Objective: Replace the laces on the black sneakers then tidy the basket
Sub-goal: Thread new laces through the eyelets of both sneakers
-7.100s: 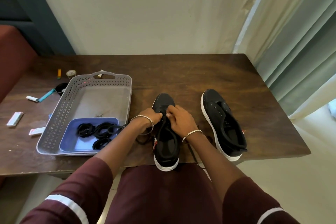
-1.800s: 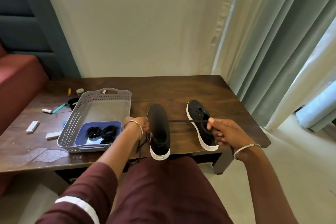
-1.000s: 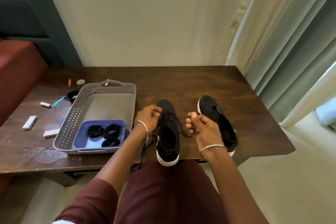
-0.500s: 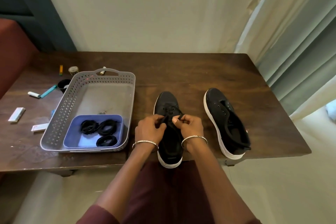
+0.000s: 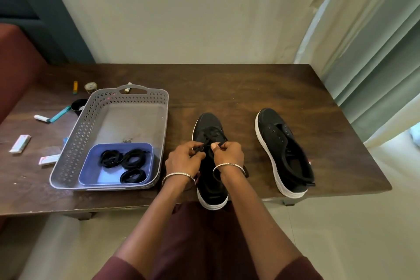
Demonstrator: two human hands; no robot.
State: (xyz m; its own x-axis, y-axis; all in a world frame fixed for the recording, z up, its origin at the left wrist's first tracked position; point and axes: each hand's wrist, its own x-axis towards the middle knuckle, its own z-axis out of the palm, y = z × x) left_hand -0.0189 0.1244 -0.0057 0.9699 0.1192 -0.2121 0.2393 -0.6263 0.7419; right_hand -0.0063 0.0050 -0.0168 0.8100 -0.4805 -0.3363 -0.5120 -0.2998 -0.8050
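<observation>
Both hands have drawn together over the partly laced black sneaker (image 5: 210,125): left hand (image 5: 184,162) and right hand (image 5: 228,154), fingers curled, each pinch its black lace (image 5: 208,143). Right of them the unlaced sneaker (image 5: 284,150) lies on the table (image 5: 227,88); left, the grey basket (image 5: 127,98) holds coiled laces (image 5: 127,159).

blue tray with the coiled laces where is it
Head view: the blue tray sits in the near end of the grey basket, left of centre on the table, just left of the left hand working on the sneaker.

No legible text, perhaps from blur.
</observation>
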